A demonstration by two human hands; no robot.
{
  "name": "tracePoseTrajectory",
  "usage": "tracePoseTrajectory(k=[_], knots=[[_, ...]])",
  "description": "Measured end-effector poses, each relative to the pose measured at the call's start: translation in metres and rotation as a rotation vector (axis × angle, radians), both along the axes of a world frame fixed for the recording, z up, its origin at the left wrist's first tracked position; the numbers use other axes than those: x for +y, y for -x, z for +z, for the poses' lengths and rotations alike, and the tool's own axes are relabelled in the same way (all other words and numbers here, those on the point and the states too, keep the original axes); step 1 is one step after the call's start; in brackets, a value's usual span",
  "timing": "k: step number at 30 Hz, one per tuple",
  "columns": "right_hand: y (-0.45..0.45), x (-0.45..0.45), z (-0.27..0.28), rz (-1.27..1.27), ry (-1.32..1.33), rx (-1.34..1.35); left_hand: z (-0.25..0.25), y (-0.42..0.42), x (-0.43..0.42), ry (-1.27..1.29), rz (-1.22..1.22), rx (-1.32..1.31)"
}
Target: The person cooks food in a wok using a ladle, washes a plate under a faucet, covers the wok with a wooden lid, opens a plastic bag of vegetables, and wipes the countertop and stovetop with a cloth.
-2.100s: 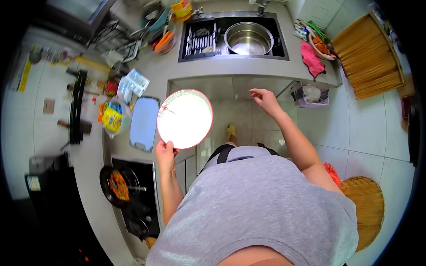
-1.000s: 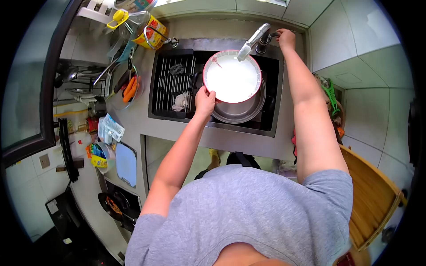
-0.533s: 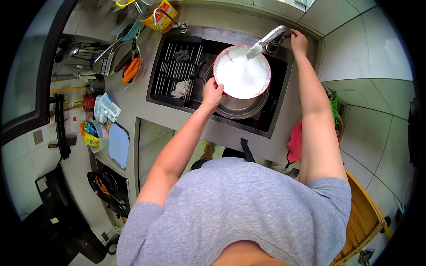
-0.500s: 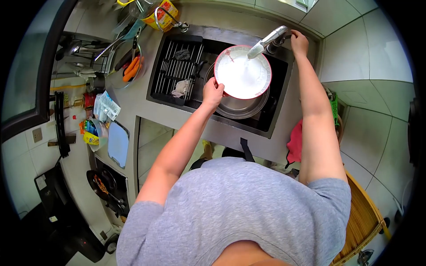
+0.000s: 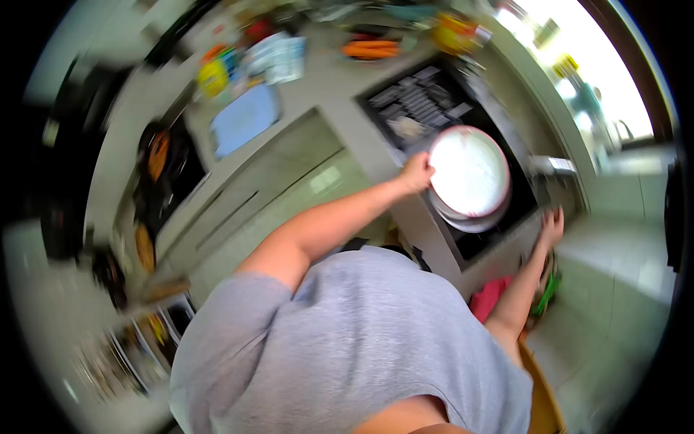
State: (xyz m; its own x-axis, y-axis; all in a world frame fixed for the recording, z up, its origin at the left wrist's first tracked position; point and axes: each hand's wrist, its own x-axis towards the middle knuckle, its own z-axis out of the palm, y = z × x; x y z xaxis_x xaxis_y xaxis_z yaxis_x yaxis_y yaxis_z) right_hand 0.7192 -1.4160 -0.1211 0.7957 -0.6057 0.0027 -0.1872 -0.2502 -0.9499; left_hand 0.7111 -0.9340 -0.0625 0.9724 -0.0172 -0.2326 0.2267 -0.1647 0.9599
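A white bowl with a red rim hangs over the sink, and my left hand grips its left edge. Whitish liquid or foam seems to fill the bowl, though blur hides the detail. Beneath it, partly covered, a metal pot stands in the sink. To the bowl's right is the silver faucet. Just below the faucet, near the counter edge, my right hand has its fingers apart and holds nothing.
A black drying rack sits in the sink's far part. Carrots and a yellow container are behind it. Leftward lie a blue cutting board, bags and a stove with a pan. A red cloth hangs nearby.
My view has swung left and blurred. My right hand has come off the faucet handle toward me. My left hand still holds the bowl, now to the left of the faucet spout.
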Motion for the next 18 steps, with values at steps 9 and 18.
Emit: tracePoseTrajectory(k=[9,18], knots=[[0.098,0.246,0.006,0.361,-0.303,0.199,0.118,0.135,0.194,0.087,0.23,0.144],[0.113,0.558,0.052,0.974,-0.148,0.202,0.185,0.303,0.413,0.064,0.542,0.201]])
